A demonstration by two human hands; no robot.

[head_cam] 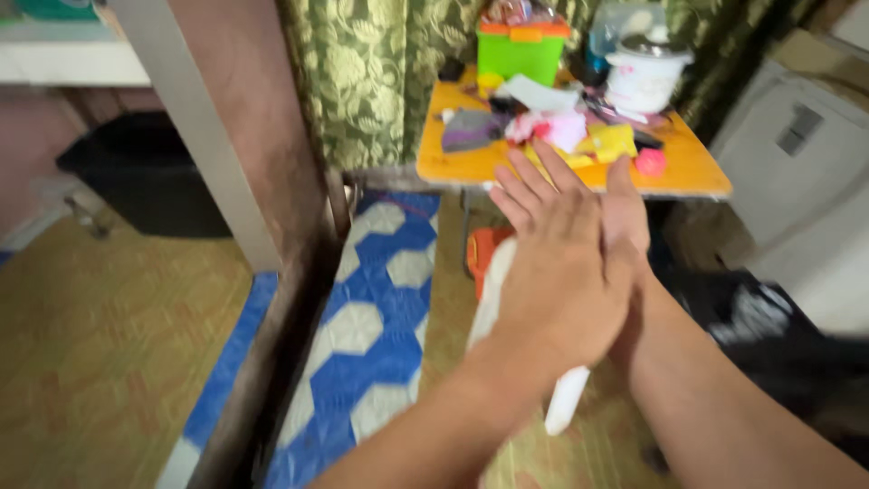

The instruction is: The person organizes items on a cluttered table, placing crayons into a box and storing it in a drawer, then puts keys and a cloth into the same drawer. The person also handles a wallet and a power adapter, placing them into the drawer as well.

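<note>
My left hand [554,281] lies flat over my right hand [625,213], palms pressed together and fingers stretched out and slightly apart. A long white tube-like object [566,403] runs slantwise between the palms. Its ends show at the upper left of the hands and below my left wrist. The view is blurred, so I cannot tell what kind of object it is. Both hands hover above the floor in front of a small orange table [692,172].
The orange table holds a green box [520,54], a white pot [644,77], and pink and yellow clutter. A green patterned curtain [371,81] hangs behind. A brown post [244,136] stands left, beside a blue and white mat [380,308]. An orange item [482,254] sits under the table.
</note>
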